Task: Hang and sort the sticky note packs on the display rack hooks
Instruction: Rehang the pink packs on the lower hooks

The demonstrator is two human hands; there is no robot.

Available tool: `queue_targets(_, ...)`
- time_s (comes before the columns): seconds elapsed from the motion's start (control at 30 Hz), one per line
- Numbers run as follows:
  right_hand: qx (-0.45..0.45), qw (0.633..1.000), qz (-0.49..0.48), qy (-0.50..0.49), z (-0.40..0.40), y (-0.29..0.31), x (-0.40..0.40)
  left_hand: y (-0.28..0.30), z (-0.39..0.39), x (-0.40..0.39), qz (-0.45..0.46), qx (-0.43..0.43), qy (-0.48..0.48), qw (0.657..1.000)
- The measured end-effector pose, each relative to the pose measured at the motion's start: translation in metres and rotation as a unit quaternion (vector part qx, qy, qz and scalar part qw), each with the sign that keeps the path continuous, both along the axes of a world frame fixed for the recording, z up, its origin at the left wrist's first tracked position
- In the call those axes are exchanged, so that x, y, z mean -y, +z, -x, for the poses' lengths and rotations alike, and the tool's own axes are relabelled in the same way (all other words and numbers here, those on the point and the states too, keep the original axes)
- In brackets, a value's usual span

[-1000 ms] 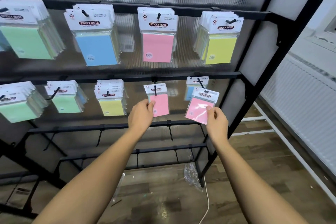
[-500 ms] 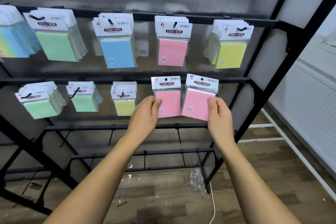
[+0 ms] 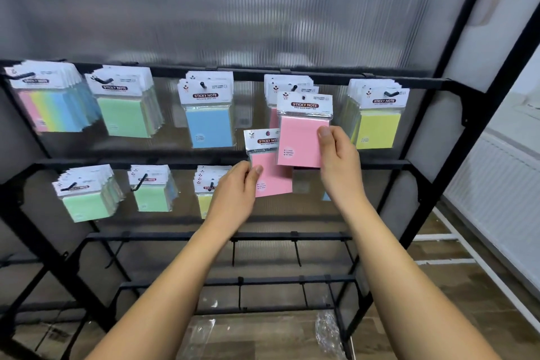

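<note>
My right hand (image 3: 339,161) grips a pink sticky note pack (image 3: 301,137) by its right edge and holds it up in front of the pink packs (image 3: 287,86) hanging on the top-row hook. My left hand (image 3: 236,193) pinches a second, smaller pink pack (image 3: 270,178) by its left edge, lower and to the left, off any hook. The black display rack (image 3: 380,165) carries rows of hooks. The top row holds multicolour (image 3: 55,108), green (image 3: 125,114), blue (image 3: 209,126) and yellow packs (image 3: 377,128).
The middle row holds two green stacks (image 3: 87,202) (image 3: 152,196) and a yellow stack (image 3: 204,202) partly behind my left hand. Bare hooks (image 3: 296,251) hang on the lower rails. A white radiator (image 3: 493,196) stands at the right. Plastic wrap (image 3: 327,330) lies on the wooden floor.
Both hands have lifted their pink packs off the middle row. The right one has risen to the top-row pink hook. The camera has tilted upward.
</note>
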State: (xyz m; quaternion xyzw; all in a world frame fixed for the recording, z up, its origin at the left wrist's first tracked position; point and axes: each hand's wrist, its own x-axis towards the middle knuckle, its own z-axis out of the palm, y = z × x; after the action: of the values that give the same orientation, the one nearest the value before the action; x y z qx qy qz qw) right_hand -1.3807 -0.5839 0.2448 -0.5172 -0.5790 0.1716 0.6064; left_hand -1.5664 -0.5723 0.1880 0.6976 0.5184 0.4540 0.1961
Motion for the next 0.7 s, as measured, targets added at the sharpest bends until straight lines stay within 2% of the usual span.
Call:
queue_targets(0.23,0.019,1.000,-0.005,0.000,0.007,0.016,-0.021,0.001,0.003,-0.003,0.004,-0.008,0.001,1.000)
queue_targets(0.7,0.018,0.999,0.030,0.010,0.009,0.007,-0.034,-0.003,0.013,-0.001,0.026,-0.010,0.004,1.000)
